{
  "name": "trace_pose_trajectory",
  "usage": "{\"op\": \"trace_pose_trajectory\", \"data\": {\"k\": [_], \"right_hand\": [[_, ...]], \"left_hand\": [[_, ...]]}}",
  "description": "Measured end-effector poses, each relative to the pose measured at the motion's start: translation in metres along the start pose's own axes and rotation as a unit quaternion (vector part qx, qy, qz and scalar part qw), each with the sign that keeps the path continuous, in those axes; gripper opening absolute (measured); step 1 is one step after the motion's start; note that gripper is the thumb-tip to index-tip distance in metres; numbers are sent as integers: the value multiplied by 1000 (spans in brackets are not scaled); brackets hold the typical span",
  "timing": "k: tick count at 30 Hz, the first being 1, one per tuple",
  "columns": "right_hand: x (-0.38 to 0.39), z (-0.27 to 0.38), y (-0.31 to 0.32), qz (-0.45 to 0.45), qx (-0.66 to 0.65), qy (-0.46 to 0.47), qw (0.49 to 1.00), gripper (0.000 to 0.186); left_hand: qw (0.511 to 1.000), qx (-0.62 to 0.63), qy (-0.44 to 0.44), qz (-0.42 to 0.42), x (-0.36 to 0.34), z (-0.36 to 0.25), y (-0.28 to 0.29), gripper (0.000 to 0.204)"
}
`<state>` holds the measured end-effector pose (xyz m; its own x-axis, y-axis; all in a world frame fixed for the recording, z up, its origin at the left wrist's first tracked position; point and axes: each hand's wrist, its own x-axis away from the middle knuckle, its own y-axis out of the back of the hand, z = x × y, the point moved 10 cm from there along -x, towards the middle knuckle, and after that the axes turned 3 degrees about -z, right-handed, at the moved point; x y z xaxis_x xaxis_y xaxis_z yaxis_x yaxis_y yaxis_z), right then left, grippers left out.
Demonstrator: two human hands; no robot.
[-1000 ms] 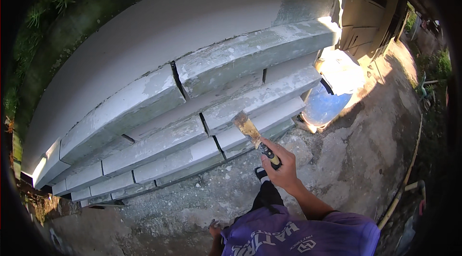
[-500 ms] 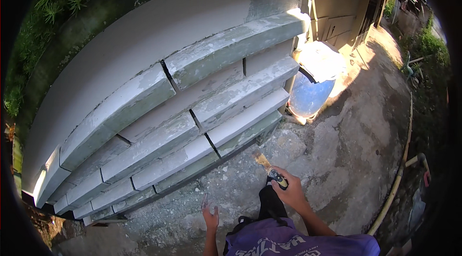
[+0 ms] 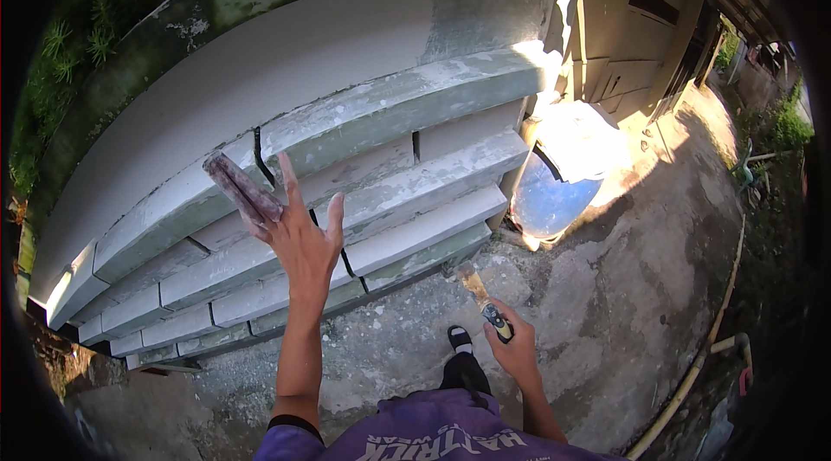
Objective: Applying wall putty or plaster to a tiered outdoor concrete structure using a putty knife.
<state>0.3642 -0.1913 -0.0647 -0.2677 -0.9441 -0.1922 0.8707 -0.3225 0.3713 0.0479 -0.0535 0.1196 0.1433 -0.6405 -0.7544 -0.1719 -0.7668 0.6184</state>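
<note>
My left hand point(image 3: 303, 245) is raised in front of the stepped ledges, its thumb and index finger spread. A flat, dusty grey-purple rectangular piece point(image 3: 242, 186) with a dark lengthwise line sticks out from its other fingers; how they grip it is hidden. In my right hand point(image 3: 517, 347), low and to the right, is a putty knife point(image 3: 485, 298), its stained blade pointing up and away from me. The pale grey-green ledges point(image 3: 407, 128) run in tiers across the wall, with dark vertical gaps between blocks and patchy white coating.
A blue drum point(image 3: 554, 194) with a bright white cover stands at the right end of the ledges. Rough concrete ground point(image 3: 606, 305) extends beneath me. A long pipe point(image 3: 692, 374) edges the right side. Green plants point(image 3: 78, 45) grow at upper left.
My left hand has risen from low near my body up to the ledges, and the rectangular piece now shows at it. My right hand still holds the putty knife, nearly unmoved.
</note>
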Motion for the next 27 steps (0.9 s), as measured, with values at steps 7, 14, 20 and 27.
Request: {"op": "trace_pose_trajectory", "data": {"k": [7,14,20,27], "right_hand": [[-70,-23,67,-31,62,51,996,42],[-102,-78,133,-64,88,14,994,44],[-119,-108,165,-76,49,-21,996,44],[-118,-136,195,-102,48,-61,992,43]], "left_hand": [[996,-92,-16,-6,-89,-97,-89,106],[997,-59,-18,-44,-105,-174,-134,127],[998,-25,-16,-60,-116,-238,-162,142],[999,-19,-43,-23,-122,-329,-213,130]]}}
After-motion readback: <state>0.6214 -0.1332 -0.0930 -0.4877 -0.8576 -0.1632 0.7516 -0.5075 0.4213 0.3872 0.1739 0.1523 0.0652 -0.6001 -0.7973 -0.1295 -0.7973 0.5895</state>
